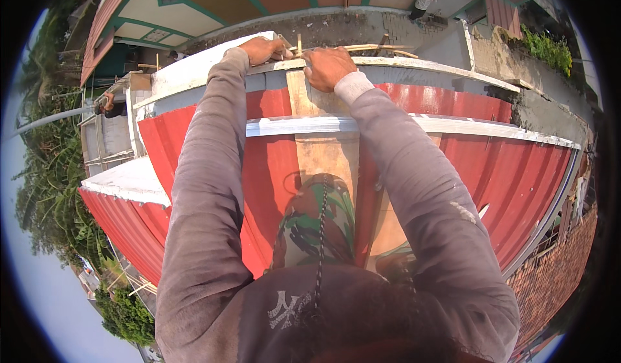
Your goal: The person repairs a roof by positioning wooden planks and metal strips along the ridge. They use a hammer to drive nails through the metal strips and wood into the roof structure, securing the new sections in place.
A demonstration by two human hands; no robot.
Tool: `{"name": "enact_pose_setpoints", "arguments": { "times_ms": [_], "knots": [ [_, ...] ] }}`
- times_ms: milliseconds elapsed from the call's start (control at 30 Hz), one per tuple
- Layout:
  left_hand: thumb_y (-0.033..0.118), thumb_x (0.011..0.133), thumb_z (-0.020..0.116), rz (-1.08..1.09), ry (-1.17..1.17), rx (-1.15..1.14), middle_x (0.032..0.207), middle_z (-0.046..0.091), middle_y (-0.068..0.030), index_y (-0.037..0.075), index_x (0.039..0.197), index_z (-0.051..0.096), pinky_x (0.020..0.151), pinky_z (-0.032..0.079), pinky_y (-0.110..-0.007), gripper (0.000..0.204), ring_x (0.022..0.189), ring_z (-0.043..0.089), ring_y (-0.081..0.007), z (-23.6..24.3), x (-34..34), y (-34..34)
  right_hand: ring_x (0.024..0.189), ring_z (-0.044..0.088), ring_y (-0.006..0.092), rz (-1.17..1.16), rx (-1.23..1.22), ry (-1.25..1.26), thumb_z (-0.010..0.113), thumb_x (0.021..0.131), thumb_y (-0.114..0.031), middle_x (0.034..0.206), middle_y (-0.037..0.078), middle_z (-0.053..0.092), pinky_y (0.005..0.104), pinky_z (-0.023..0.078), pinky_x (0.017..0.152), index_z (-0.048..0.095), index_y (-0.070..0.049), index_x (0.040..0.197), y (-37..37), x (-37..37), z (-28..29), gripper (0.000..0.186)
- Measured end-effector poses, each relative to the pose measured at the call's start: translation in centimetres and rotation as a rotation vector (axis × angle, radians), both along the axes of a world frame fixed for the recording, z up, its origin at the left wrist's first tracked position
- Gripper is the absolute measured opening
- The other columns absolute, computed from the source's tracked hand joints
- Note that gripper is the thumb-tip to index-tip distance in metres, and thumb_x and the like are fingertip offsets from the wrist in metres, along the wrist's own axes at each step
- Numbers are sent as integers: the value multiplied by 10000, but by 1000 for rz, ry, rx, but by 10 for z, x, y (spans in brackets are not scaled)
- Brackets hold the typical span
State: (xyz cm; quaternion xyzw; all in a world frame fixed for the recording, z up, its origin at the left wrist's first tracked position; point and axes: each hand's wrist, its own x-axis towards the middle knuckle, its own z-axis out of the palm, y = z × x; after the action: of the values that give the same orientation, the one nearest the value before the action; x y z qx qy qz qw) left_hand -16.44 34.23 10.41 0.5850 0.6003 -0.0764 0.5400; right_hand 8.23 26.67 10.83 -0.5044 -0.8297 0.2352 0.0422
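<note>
Both my arms reach forward to the far edge of a red corrugated metal roof [272, 169]. My left hand [261, 50] is closed over the pale edge strip, its fingertips pinched near an upright bamboo stick [299, 43]. What those fingers hold is too small to make out. Just right of it, my right hand [328, 67] is curled with its fingers pressed together at the same edge; its grip is hidden too. Bamboo poles [375, 48] lie beyond my hands. Below them a wooden board [326, 153] rests on the roof, with a silvery metal channel [297, 125] across it.
Past the edge the ground drops away, where a person in a red cap [424, 2] is beside a building. Another person [113, 107] is at the left near a framework. A white wall top [129, 180] borders the roof; brown roof tiles [559, 272] lie to the right.
</note>
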Motion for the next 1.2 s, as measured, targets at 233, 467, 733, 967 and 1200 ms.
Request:
{"name": "enact_pose_setpoints", "arguments": {
  "times_ms": [233, 467, 733, 967, 1200],
  "knots": [
    [335, 1066, 490, 381, -105, -150, 1322, 758, -42, 88, 1334, 724, 984, 521, -286, 433, 1178, 716, -163, 12, 8, 1, 1182, 701, 367, 52, -51, -37, 653, 1026, -346, 1237, 177, 757, 496, 509, 1058, 693, -116, 1378, 6, 15, -5, 423],
    [240, 1057, 554, -373, 522, 365, 1298, 751, -13, 169, 1312, 735, 950, 566, -313, 320, 1062, 751, -188, -88, -146, 47, 1109, 726, 364, 45, -11, 82, 676, 1014, -328, 1123, 183, 777, 522, 508, 1012, 736, -94, 1199, 6, 5, -8, 305],
    [410, 1019, 718, 27, 575, 31, 1015, 810, 28, 170, 1071, 847, 909, 547, -356, 277, 957, 718, -166, -94, -154, 30, 1060, 740, 364, 46, 15, 90, 684, 999, -308, 1062, 183, 779, 515, 534, 984, 755, -92, 1163, 4, 8, 0, 281],
    [450, 1047, 675, -205, 843, 22, 1178, 795, -18, 212, 1130, 853, 1019, 507, -422, 308, 1124, 686, -213, -68, -121, 32, 1132, 716, 373, 30, -79, 52, 683, 1011, -333, 1204, 181, 767, 496, 500, 1043, 724, -103, 1331, 7, 18, 4, 396],
    [518, 1064, 593, -366, 943, -55, 1326, 750, -26, 265, 1238, 812, 1064, 505, -436, 377, 1220, 683, -251, -101, -186, 37, 1100, 726, 369, 68, -19, 110, 677, 1005, -327, 1158, 184, 770, 496, 519, 1011, 729, -91, 1266, 6, 4, -2, 356]
  ]
}}
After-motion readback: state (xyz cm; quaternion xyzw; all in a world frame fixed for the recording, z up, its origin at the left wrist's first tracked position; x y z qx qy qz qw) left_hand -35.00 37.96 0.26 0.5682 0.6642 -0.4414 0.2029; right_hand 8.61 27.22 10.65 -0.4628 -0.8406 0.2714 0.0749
